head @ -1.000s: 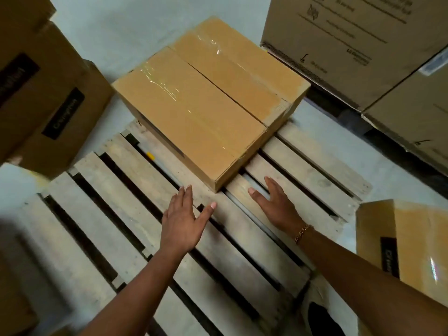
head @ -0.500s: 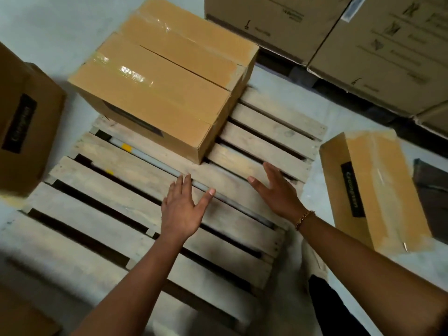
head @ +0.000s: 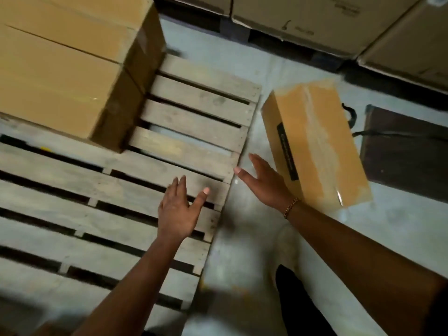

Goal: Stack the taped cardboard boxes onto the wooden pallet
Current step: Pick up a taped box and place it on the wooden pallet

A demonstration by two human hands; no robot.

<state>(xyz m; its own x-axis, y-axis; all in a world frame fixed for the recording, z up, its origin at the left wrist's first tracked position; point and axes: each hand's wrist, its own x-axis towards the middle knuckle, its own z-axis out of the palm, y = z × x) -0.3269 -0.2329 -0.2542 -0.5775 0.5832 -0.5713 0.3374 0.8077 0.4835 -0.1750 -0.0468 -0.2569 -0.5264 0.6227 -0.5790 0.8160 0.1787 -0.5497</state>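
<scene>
Cardboard box [head: 315, 146] on floor [head: 278, 76] beside pallet [head: 194, 117] — right grip [head: 264, 185] near, empty.

1. A wooden pallet [head: 194, 122] lies on the grey floor [head: 278, 69].
2. Two cardboard boxes sit on its far left part and touch side by side: the near box [head: 60, 93] and the far box [head: 84, 27].
3. The left hand [head: 177, 212] is over the slats, fingers straight, holding nothing.
4. The right hand [head: 264, 183] is flat too, between the pallet's edge and a small box [head: 315, 141] on the floor.
5. The small box has a black label and shiny tape.
6. A gold bracelet [head: 291, 207] is on the right wrist.
7. Big cartons [head: 315, 20] stand at the back.
</scene>
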